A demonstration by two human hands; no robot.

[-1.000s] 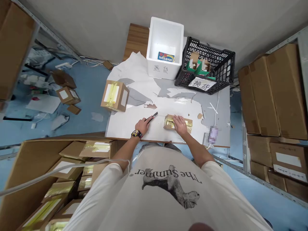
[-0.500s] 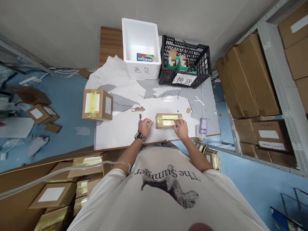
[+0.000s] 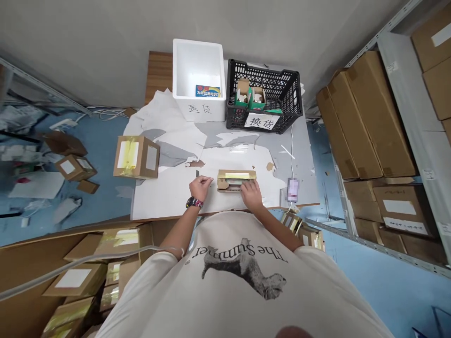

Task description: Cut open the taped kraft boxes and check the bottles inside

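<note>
Small brown cardboard box (image 3: 237, 180) with yellow tape now turned onto different face than moment ago, pale tape strip along top; lies mid-frame, lower centre of white-papered tabletop (image 3: 165, 202). Right hand (image 3: 251, 195) fingers curled against near side, touching box, grip unclear. Left hand (image 3: 200, 188) closed around black craft knife (image 3: 197, 173), only tip showing, just left of box.

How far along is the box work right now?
Looks done: one taped carton, set aside. In hand: right hand on a small taped box, left hand holding a knife. Left: that box's tape, still on, and more cartons in the big box at lower left.
</note>
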